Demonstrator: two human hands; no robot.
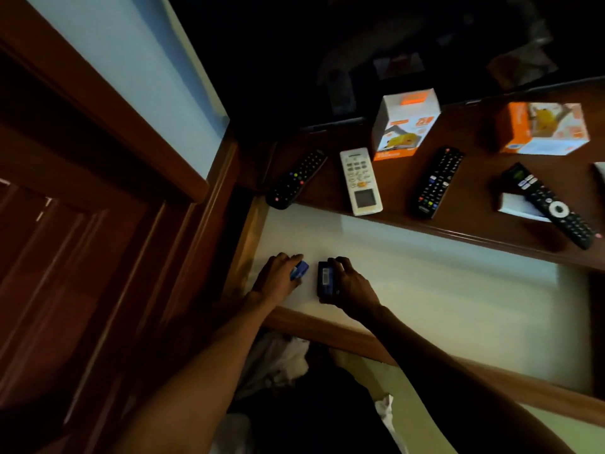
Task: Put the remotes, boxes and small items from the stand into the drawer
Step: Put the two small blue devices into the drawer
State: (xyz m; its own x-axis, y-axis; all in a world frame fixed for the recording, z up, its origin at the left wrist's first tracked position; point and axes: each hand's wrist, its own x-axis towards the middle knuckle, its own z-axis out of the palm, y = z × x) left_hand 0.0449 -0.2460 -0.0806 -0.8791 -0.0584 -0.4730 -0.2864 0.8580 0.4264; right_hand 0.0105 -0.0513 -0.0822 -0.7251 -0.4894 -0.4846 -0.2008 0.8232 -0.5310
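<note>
Both hands are inside the open drawer [442, 290], which has a pale lining. My left hand [278, 276] grips a small blue item [300, 270] near the drawer's left end. My right hand [352, 285] holds a small dark box with a barcode label [325, 278] just to its right. On the wooden stand [474, 191] above lie a black remote [296, 179], a white remote [360, 181], a second black remote [437, 181] and a third black remote [550, 204] resting on a small white box [515, 204]. Two orange and white boxes [404, 124] [543, 127] stand behind.
A dark wooden door frame [108, 132] and cabinet side run along the left. The drawer's wooden front rail [327, 326] crosses under my forearms. White cloth or plastic [278, 358] lies below the drawer. A pale object [600, 170] shows at the right edge.
</note>
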